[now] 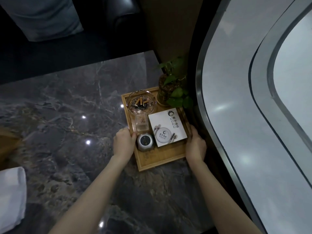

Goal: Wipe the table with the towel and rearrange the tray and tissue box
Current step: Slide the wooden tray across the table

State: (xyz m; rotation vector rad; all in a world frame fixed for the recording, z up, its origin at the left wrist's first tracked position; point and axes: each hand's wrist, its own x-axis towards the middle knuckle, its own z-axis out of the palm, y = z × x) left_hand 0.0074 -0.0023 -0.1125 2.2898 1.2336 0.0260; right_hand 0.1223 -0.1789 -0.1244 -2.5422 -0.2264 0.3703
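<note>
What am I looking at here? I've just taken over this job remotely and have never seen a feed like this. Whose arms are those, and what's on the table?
There is no machine: one camera worn on a person's head looks down at their bare arms. The left hand and right hand grip opposite sides of a wooden tray on a dark marble table. The tray carries a glass ashtray with cigarette butts, a clear holder, a small round metal container, a white tissue box and a potted plant. A folded white towel lies untouched at the table's left edge.
</note>
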